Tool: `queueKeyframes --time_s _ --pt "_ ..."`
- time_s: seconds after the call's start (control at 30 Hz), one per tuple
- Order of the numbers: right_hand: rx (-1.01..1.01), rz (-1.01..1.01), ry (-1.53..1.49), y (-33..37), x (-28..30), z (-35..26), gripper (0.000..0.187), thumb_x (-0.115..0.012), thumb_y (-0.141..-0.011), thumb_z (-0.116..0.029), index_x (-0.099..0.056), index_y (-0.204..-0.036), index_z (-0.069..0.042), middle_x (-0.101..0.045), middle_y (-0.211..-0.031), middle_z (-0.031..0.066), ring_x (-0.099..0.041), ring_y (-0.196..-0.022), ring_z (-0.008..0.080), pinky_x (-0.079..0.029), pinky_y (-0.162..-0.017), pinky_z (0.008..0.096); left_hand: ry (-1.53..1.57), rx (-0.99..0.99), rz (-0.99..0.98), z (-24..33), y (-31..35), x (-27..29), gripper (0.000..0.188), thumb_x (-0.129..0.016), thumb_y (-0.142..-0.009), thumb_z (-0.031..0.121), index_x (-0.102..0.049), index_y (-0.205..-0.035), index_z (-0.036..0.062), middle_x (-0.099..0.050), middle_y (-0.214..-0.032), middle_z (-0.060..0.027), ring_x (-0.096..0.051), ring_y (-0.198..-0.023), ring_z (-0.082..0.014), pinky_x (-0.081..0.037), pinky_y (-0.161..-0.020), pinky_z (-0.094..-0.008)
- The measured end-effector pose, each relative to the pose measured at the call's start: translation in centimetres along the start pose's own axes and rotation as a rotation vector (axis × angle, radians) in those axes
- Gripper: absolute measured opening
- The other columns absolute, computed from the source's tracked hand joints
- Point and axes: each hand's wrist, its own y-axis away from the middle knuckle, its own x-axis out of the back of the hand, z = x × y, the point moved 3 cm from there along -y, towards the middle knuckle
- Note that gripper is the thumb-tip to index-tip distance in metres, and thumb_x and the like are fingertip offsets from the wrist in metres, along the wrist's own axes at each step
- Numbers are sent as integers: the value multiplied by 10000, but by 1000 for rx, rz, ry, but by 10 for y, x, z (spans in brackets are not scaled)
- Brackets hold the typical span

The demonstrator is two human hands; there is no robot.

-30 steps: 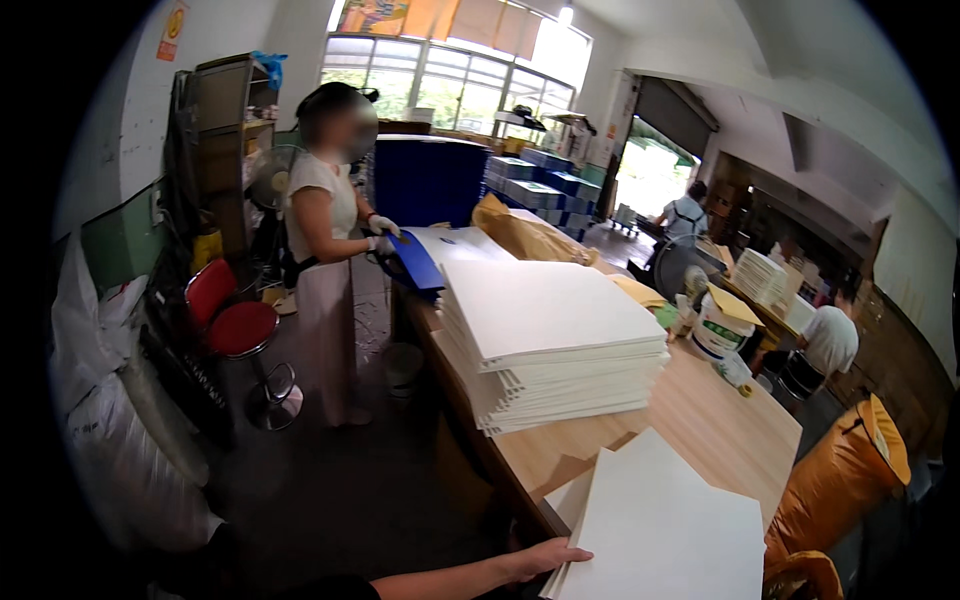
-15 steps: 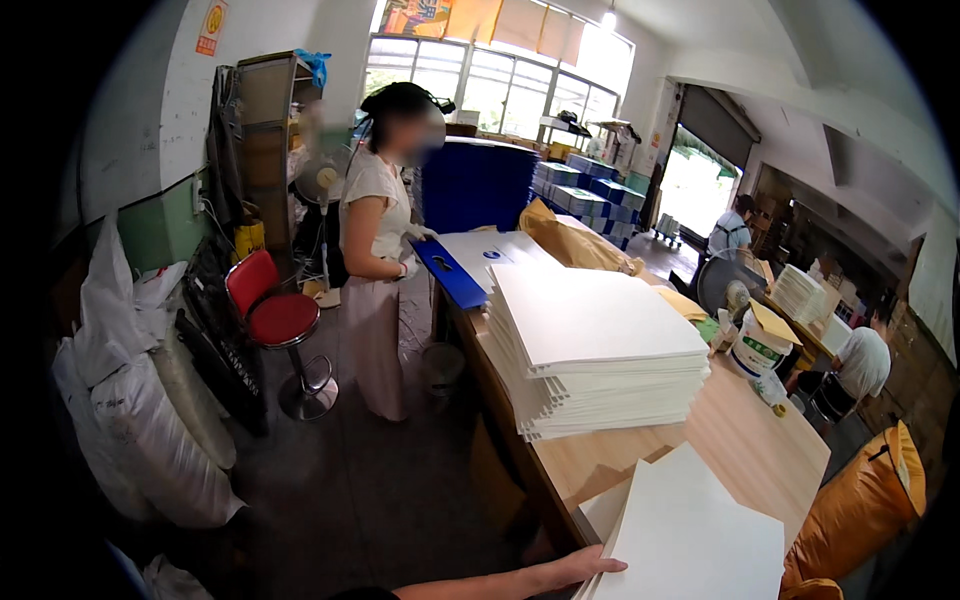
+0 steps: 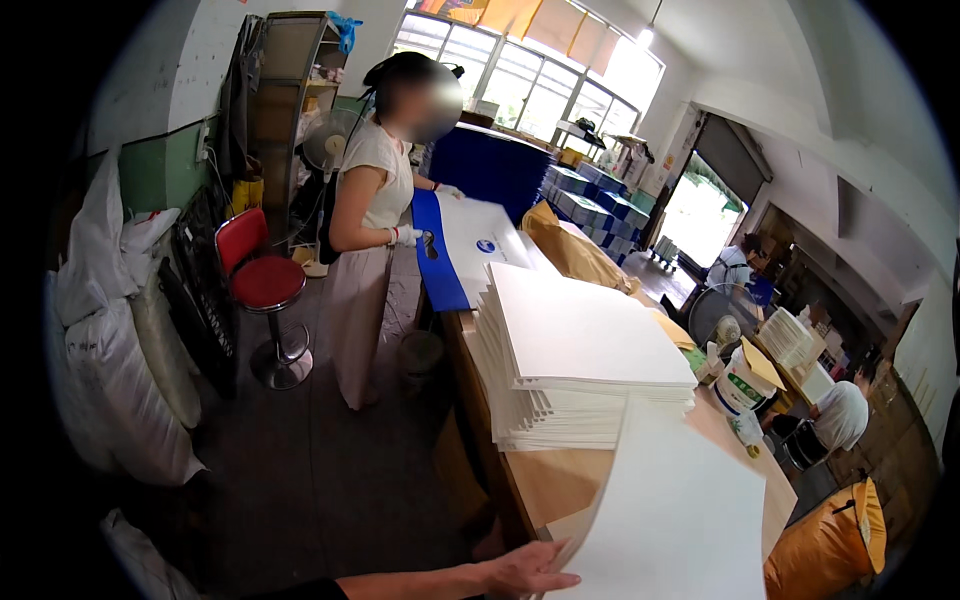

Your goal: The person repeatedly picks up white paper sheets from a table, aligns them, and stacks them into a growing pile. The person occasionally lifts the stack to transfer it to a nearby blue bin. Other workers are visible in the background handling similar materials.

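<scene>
At the lower edge my left hand [image 3: 528, 570] grips the left edge of a large white sheet [image 3: 675, 510], thumb on top and fingers under it. The sheet is raised and slightly bowed, its far corner overlapping the front of a tall stack of white sheets [image 3: 600, 330]. Below it, part of another pale sheet [image 3: 568, 526] lies on the wooden table [image 3: 550, 480]. My right hand is out of view. Beyond the stack, a person in white gloves holds a white panel with a blue band [image 3: 440, 252] and a cut-out handle slot.
Brown wrapping paper [image 3: 575, 250] lies behind the stack. A white bucket [image 3: 740, 385] stands at the table's right side, by a fan [image 3: 722, 318]. An orange sack [image 3: 825, 545] is at lower right. Left are a red stool [image 3: 268, 285] and white sacks [image 3: 125, 390].
My left hand has moved left with the sheet, which is now lifted and bowed up against the stack. The other person has spread the blue-banded panel open on the table. My view has shifted.
</scene>
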Motion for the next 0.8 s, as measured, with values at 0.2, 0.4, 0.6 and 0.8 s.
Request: queueKeyframes --time_s 0.2,0.4,0.6,0.8 --pt "-412 -94 -748 -100 -158 -93 138 -606 -937 -64 -665 -1061 -44 -687 -867 51 -643 -756 157 -527 -643 295 13 -242 298 48 -26 80 457 -670 -933 106 -501 -1349 27 -621 -1180 -75 -582 -1106 -177 -481 -966 -350" --pt "-285 -556 -949 -234 -326 -114 370 -607 -907 -24 -510 -1260 -78 -613 -1153 68 -604 -1038 213 -525 -844 378 427 -306 410 97 -104 212 418 -635 -929 114 -513 -1306 -18 -638 -1156 -133 -654 -1058 -254 -541 -936 -413" --pt "-537 -510 -787 -281 -442 -44 92 -693 -879 -95 -634 -926 -43 -655 -871 65 -647 -752 192 -551 -655 344 586 -68 679 66 -138 295 480 -589 -954 127 -446 -1382 -37 -593 -1279 -212 -617 -1150 -353 -508 -998 -496" --pt "-602 -495 -686 -280 -434 -41 124 -698 -889 -106 -647 -941 -5 -654 -870 73 -650 -766 201 -564 -637 341 690 65 631 55 -141 303 493 -539 -979 100 -378 -1393 -112 -542 -1327 -270 -573 -1205 -411 -462 -1056 -545"
